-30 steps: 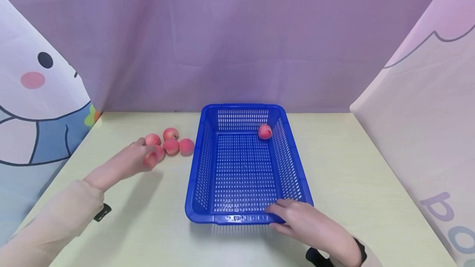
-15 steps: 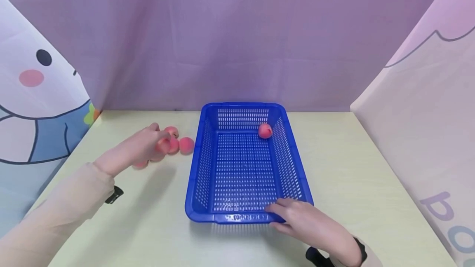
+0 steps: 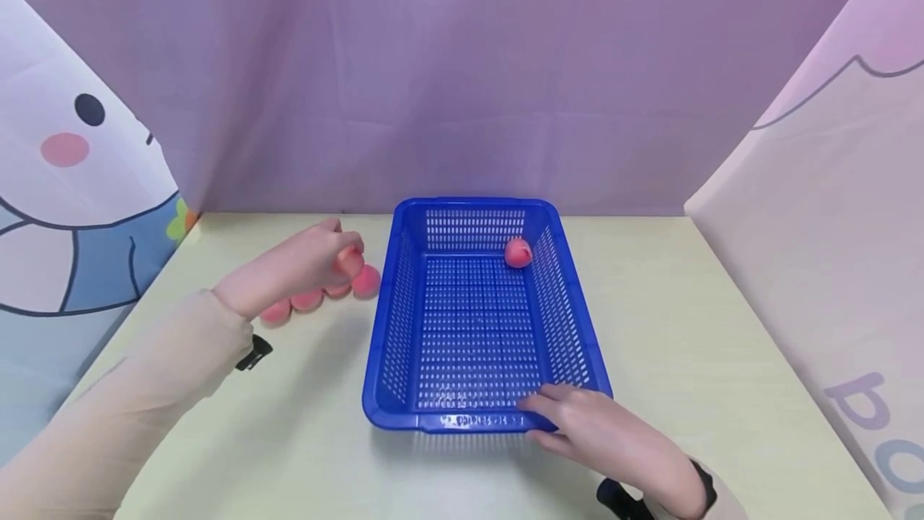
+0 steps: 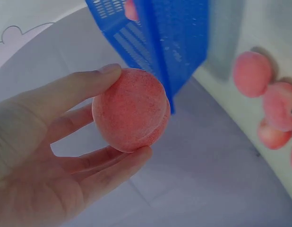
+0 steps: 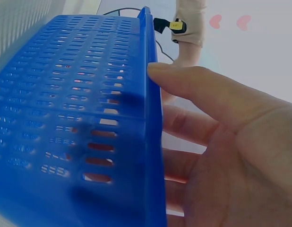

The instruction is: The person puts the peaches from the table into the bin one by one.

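Note:
My left hand point(image 3: 306, 257) holds a round pinkish-red peach point(image 4: 131, 111) between thumb and curled fingers, raised over the table left of the blue plastic basket point(image 3: 469, 424). Just below and beside that hand lie several more peaches; one peach point(image 3: 366, 282) sits close to the basket's left side, another point(image 3: 276, 312) farther left. Part of the group is hidden behind the hand. Inside the basket, a single peach point(image 3: 517, 253) rests at the far right corner. My right hand point(image 3: 592, 428) grips the basket's near rim at the right corner, thumb and fingers on either side of its wall.
The basket stands on a pale tabletop point(image 3: 650, 319) with slotted walls and a raised rim. A purple cloth point(image 3: 462, 87) hangs behind the table. Printed cloth panels point(image 3: 830, 263) close off both sides.
My left hand has moved rightward and slightly away with a peach, past the group toward the basket. More peaches on the left have come into sight. The right hand keeps its place on the rim.

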`<control>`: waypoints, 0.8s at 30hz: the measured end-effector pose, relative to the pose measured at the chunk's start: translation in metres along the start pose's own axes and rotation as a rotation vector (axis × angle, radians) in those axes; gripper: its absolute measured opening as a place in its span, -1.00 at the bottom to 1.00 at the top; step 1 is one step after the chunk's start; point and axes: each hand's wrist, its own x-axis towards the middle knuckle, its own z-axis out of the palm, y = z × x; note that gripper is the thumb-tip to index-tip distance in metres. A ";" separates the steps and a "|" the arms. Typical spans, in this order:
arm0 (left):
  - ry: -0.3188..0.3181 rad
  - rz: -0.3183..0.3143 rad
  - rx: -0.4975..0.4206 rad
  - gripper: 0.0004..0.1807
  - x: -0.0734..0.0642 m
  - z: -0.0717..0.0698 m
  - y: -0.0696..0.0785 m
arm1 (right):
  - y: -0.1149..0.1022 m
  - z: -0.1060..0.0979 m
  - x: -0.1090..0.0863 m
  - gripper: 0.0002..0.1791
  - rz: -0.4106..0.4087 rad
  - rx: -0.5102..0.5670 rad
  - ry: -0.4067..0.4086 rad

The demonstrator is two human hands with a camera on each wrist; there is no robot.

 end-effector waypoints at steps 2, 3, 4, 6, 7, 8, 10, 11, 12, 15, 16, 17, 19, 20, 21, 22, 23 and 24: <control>-0.010 -0.125 -0.147 -0.65 -0.008 0.002 0.015 | 0.000 -0.001 0.001 -0.75 -0.006 -0.006 0.002; -0.008 -0.127 -0.153 -0.64 -0.011 0.002 0.020 | 0.000 -0.001 0.001 -0.75 -0.005 -0.007 0.001; -0.010 -0.131 -0.158 -0.63 -0.013 0.003 0.026 | 0.000 -0.001 0.001 -0.75 -0.004 -0.008 -0.001; -0.011 -0.120 -0.170 -0.63 -0.016 0.004 0.034 | -0.001 -0.002 0.002 -0.75 -0.004 -0.011 -0.002; -0.011 -0.108 -0.171 -0.62 -0.015 0.004 0.036 | -0.001 -0.002 0.002 -0.75 -0.001 -0.010 -0.004; -0.017 -0.105 -0.176 -0.59 -0.013 0.004 0.037 | -0.001 -0.003 0.002 -0.75 0.000 -0.012 -0.004; -0.023 -0.091 -0.167 -0.50 -0.006 0.004 0.037 | -0.002 -0.003 0.002 -0.75 0.003 -0.013 -0.003; -0.019 -0.054 -0.143 -0.51 -0.001 0.005 0.036 | -0.002 -0.003 0.002 -0.75 0.004 -0.014 -0.003; -0.019 0.025 -0.060 -0.55 0.006 0.005 0.035 | -0.002 -0.004 0.002 -0.75 0.006 -0.014 -0.005; 0.051 0.295 0.256 -0.72 0.023 0.006 0.034 | -0.003 -0.004 0.002 -0.75 0.017 -0.010 -0.013; 0.099 0.401 0.373 -0.80 0.027 0.006 0.035 | -0.003 -0.005 0.002 -0.75 0.020 -0.008 -0.017; 0.152 0.494 0.471 -0.86 0.031 0.007 0.037 | -0.003 -0.005 0.002 -0.75 0.023 -0.005 -0.019; 0.209 0.610 0.560 -0.86 0.037 0.010 0.042 | -0.003 -0.004 0.001 -0.75 0.029 -0.003 -0.025; 0.212 0.626 0.562 -0.86 0.039 0.011 0.045 | -0.003 -0.004 0.001 -0.75 0.031 0.000 -0.028; 0.220 0.658 0.569 -0.86 0.041 0.013 0.047 | -0.003 -0.004 0.001 -0.75 0.032 -0.002 -0.028; 0.231 0.688 0.576 -0.85 0.043 0.015 0.050 | -0.003 -0.004 0.001 -0.75 0.033 -0.001 -0.029; 0.233 0.699 0.576 -0.85 0.044 0.016 0.053 | -0.003 -0.004 0.001 -0.75 0.033 0.000 -0.028; 0.231 0.706 0.572 -0.84 0.046 0.018 0.056 | -0.004 -0.004 0.001 -0.75 0.035 0.001 -0.028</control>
